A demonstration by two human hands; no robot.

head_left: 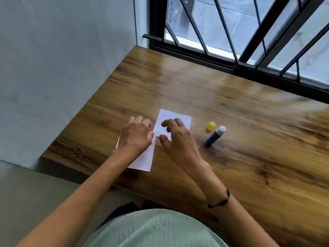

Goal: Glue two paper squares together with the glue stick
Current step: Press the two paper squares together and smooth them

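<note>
Two white paper squares lie on the wooden table [231,107], meeting at one edge. The far paper square [179,117] sits just beyond my hands. The near paper square [145,160] reaches toward the table's front edge. My left hand [136,136] rests on the near square, its thumb at the seam, and covers most of the square's upper half. My right hand [178,138] pinches the near edge of the far square between thumb and bent fingers. The blue glue stick [214,137] stands uncapped to the right, white glue showing. Its yellow cap [211,126] lies beside it.
A window with black bars [231,41] runs along the table's far side. A grey wall [62,68] borders the left edge. The table's front edge is close to my body, and bare wood stretches right of the glue stick.
</note>
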